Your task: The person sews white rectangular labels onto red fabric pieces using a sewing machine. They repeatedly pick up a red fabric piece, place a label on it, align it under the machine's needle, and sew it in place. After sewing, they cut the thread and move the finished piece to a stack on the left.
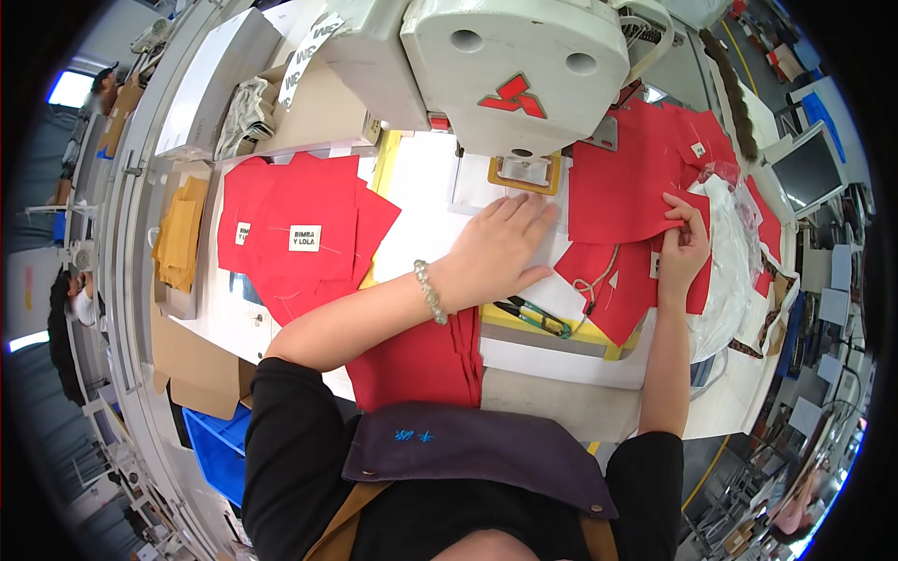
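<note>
My left hand (502, 245) lies flat, fingers stretched toward the brass-edged clamp (499, 183) under the white sewing machine head (449, 56). Nothing is gripped in it. On the right, my right hand (686, 245) pinches the lower right edge of a red fabric piece (613, 182). That piece spreads from the clamp's right side over other red fabric pieces (608, 304), some bearing small white labels. Between my hands rest green-handled thread snips (550, 323), with a cord running up from them. A stack of red fabric (407, 369) lies partly under my left forearm.
At left are labelled red pieces (341, 201) and a tray of yellow pieces (182, 234). Cardboard flaps (201, 360) and a blue bin (215, 453) sit below them. A white box (215, 84) stands at the back left. Clear plastic wrap (718, 290) lies right of my right hand.
</note>
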The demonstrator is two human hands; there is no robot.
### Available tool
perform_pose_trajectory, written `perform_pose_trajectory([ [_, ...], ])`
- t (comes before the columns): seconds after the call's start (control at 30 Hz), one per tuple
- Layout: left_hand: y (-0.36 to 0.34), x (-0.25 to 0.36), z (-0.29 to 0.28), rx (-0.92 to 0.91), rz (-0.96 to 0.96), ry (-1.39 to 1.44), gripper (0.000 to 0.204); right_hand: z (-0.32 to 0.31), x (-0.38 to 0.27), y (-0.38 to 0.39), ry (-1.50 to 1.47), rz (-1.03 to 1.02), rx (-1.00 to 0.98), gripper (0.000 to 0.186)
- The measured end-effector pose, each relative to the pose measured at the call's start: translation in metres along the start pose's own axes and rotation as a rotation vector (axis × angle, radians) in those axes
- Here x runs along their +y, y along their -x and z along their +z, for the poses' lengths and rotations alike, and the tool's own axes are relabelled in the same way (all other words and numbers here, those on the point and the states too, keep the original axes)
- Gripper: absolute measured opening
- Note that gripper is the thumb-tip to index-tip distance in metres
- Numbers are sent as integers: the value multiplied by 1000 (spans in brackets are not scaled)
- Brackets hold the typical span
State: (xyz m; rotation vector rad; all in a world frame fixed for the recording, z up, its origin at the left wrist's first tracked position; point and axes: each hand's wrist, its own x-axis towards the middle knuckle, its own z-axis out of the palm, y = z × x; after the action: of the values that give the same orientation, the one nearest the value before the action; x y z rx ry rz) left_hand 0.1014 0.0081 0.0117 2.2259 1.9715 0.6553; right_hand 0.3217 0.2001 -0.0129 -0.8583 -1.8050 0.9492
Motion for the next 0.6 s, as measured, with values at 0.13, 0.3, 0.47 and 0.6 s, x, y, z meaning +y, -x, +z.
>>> perform_pose_trajectory([
  [0.13, -5, -15, -18, 98, 20, -52, 60, 1, -2, 0, -26, 10, 0, 22],
  [0.3, -14, -33, -7, 126, 80, -116, 60, -1, 1, -1, 12, 9, -19, 21],
  [0.47, -22, -34, -4, 35, 71, -83, 59, 1, -2, 2, 24, 1, -8, 25],
  [0.6, -24, -39, -1, 40, 80, -72, 57, 4, -13, 0, 174, -82, -46, 31],
])
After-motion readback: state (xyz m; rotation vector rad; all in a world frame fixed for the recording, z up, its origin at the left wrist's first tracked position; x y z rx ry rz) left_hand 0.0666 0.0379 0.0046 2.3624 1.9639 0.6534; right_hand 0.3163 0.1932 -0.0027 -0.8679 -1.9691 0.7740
